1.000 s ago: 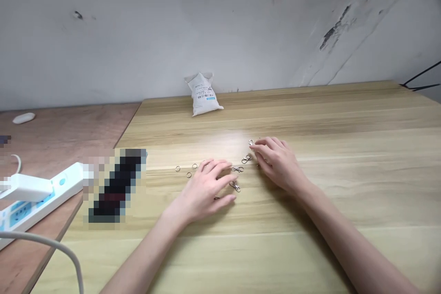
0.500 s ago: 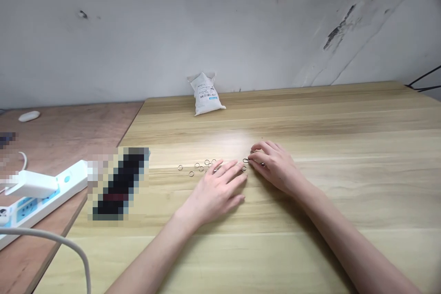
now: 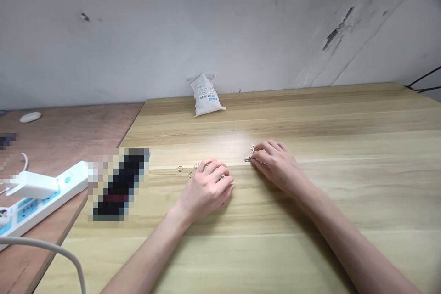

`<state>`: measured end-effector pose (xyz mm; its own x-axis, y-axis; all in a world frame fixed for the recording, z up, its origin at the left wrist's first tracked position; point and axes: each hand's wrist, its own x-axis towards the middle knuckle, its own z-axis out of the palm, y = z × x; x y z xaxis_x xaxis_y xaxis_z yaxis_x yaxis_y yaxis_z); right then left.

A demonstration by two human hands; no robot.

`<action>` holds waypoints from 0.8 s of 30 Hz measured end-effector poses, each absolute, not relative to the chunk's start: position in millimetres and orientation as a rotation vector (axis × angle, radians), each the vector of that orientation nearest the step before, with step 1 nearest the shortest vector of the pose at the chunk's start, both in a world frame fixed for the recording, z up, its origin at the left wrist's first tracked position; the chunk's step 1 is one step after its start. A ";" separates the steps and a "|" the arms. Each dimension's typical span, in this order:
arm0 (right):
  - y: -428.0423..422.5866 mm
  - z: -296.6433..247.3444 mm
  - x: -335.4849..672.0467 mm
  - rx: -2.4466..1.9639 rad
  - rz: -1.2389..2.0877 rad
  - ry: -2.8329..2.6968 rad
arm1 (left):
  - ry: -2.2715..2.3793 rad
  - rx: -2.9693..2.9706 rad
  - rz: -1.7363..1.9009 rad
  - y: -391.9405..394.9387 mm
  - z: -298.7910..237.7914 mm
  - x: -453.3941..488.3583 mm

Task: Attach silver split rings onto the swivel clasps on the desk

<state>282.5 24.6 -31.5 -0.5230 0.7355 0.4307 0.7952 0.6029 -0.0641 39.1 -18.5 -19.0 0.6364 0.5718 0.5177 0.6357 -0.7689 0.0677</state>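
Observation:
Both hands rest on a light wooden table (image 3: 310, 119). My left hand (image 3: 206, 188) lies knuckles up with its fingers curled under, and metal shows between them near its right edge; what it grips is mostly hidden. Just to its left, several small metal rings (image 3: 189, 171) lie loose on the wood. My right hand (image 3: 277, 165) is palm down with its fingertips pinched on small metal clasps (image 3: 250, 155) at its left tip.
A small white printed bag (image 3: 206, 94) stands by the wall at the back. On the darker table (image 3: 58, 138) to the left lie a white power strip (image 3: 41, 193) with a plug and cable, a blurred dark object (image 3: 119, 183) and a white oval thing (image 3: 30, 116).
My left hand's fingers, stretched flat over the clasps before, have curled in and drawn back toward me. The loose clasps between the hands are no longer seen. My right hand stayed in place.

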 end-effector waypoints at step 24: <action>-9.1 -11.9 232.6 -0.910 1.444 -1.453 | -1.371 -2.689 -1.112 -24.4 -7.9 42.6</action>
<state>232.6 -9.1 -11.9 -0.3545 0.9314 0.0832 -0.0776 0.0594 -0.9952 42.6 -24.4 -7.9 0.3983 0.7376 0.5453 0.6859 -0.6342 0.3569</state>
